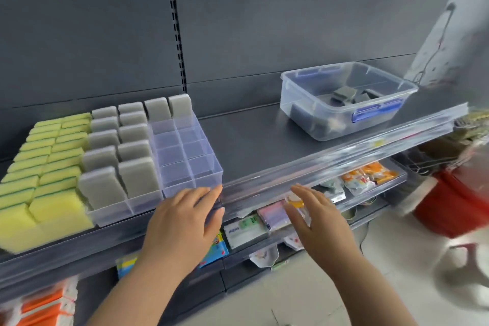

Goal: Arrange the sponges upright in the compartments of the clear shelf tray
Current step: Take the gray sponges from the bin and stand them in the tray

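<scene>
Under the grey shelf [251, 140] we see packaged goods [370, 174] on a lower tier, and a blurred red container [455, 204] at right.

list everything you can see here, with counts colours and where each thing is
tray: one, clear, left on the shelf, right columns mostly empty
grey sponges: twelve, upright in the tray
yellow sponges: many, in rows left of the tray
tub: one, clear with blue clips, right on the shelf
dark sponges: a few, inside the tub
packets: several, mixed colours, lower shelf
left hand: open, at the tray's front corner
right hand: open, before the shelf edge
</scene>
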The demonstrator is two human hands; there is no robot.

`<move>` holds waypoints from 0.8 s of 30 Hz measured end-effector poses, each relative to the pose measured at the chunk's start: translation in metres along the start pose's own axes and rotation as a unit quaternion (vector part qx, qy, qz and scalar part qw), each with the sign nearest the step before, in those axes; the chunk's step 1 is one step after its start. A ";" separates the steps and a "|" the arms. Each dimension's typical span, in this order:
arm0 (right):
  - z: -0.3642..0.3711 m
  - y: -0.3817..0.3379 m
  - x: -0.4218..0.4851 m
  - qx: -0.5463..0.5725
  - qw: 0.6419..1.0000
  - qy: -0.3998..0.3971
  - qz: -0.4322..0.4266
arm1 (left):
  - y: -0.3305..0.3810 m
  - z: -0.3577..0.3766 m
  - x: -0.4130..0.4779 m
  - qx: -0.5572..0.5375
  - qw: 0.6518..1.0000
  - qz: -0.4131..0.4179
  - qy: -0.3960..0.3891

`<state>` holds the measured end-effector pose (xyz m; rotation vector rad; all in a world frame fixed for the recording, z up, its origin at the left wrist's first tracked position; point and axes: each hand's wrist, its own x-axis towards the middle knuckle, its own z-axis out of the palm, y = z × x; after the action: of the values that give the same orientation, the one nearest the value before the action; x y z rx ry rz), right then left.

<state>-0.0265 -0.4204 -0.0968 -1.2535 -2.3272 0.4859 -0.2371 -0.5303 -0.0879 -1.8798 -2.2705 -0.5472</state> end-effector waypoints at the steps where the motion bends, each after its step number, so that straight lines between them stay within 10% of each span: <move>1: -0.010 0.013 0.005 -0.002 1.000 0.010 0.009 | 0.011 0.004 0.012 -0.003 1.000 0.011 0.006; 15: -0.181 0.249 0.117 0.042 0.994 0.061 0.085 | 0.174 0.060 0.215 -0.057 0.983 0.041 0.171; 24: -0.194 0.298 0.261 0.128 0.988 0.068 0.045 | 0.151 0.112 0.292 -0.106 0.981 -0.033 0.161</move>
<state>0.1564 -0.0253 -0.0263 -1.2295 -2.0280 0.6843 -0.1379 -0.1984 -0.0650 -1.6577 -2.1352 -1.0569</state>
